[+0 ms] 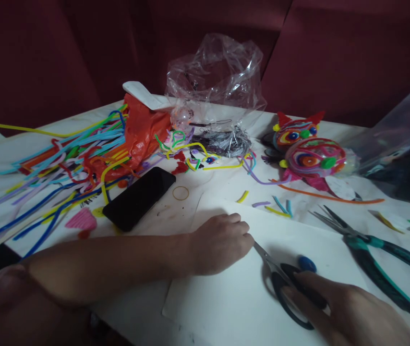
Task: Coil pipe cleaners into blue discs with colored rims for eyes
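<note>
- The right hand (349, 312), at five o'clock in the view, gripped the black handles of the scissors (280, 278), its fingers through the loops; the blades pointed toward ten o'clock and their tips vanished under the left hand (223, 242).
- The left hand lay curled, knuckles up, pressing the white paper sheet (241, 298) onto the tabletop (3, 158); whether it pinched anything small beneath could not be told.
- The sheet sat at six o'clock, near the front edge, touching both hands.
- To cut well, I judged the left fingers needed to sit clear of the blade tips, holding the paper flat just beside the cut line rather than over it.
- Short, steady closings near the blade pivot would likely have kept the edge clean.
- The green-handled pliers (374, 250) lay at three o'clock, just beside the sheet; a blue pom-pom (306, 264) rested by the scissors.
- The black phone (138, 198) at ten o'clock, the pipe cleaners (57, 163) at nine and the colourful craft figure (306, 149) at one stood well apart from the cutting.
</note>
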### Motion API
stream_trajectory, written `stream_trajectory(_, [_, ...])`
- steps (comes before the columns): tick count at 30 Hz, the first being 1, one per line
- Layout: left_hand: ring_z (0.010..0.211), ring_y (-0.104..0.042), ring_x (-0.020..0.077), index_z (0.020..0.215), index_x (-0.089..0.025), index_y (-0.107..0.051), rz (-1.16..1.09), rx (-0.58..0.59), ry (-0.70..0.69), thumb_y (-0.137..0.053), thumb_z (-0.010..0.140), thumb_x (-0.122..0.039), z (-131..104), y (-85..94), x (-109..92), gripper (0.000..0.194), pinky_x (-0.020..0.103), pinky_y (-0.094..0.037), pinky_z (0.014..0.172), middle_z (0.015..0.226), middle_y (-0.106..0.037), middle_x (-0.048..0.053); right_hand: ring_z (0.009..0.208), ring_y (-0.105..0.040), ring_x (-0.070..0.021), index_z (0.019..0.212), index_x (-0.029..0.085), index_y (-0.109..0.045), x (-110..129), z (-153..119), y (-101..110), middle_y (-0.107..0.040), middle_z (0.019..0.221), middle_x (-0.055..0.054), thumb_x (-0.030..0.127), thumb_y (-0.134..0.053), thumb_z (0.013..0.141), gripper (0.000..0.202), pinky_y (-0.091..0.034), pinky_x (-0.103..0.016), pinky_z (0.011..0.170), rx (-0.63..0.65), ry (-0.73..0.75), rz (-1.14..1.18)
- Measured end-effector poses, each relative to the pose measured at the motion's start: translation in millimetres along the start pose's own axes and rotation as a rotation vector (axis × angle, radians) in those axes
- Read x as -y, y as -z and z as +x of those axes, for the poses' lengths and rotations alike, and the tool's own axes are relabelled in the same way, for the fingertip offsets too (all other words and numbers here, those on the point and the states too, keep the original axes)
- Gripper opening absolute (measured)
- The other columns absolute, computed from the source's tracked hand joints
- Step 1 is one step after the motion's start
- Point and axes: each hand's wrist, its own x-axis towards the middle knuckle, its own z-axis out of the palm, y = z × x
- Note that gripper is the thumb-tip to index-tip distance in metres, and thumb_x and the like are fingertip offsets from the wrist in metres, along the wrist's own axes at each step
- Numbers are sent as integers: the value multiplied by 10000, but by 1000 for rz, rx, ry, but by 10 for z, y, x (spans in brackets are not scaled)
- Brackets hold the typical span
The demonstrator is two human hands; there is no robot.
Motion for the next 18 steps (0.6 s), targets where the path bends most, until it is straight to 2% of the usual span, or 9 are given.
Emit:
stream_trajectory(4, [667,-447,164,654,-161,-524,13,-18,3,-499,800,-119,-1,-15,13,153,292,-346,614,682,-543,21,518,-584,-196,766,296,-587,16,58,79,-599,595,25,519,-320,874,365,-319,-234,394,147,-23,27])
stream_trajectory(8, [676,-452,166,646,-159,-521,12,4,35,-511,792,-121,-2,3,7,152,298,-331,588,679,-544,17,503,-573,-190,733,289,-578,24,35,112,-581,567,26,494,-316,875,362,-303,-237,399,122,-36,19])
stream_trajectory(18, [676,-442,163,646,-167,-510,68,-36,30,-509,795,-133,-1,-1,-6,153,310,-314,599,666,-530,7,506,-579,-190,767,293,-585,47,10,119,-592,589,31,461,-337,883,321,-321,-243,412,68,3,37])
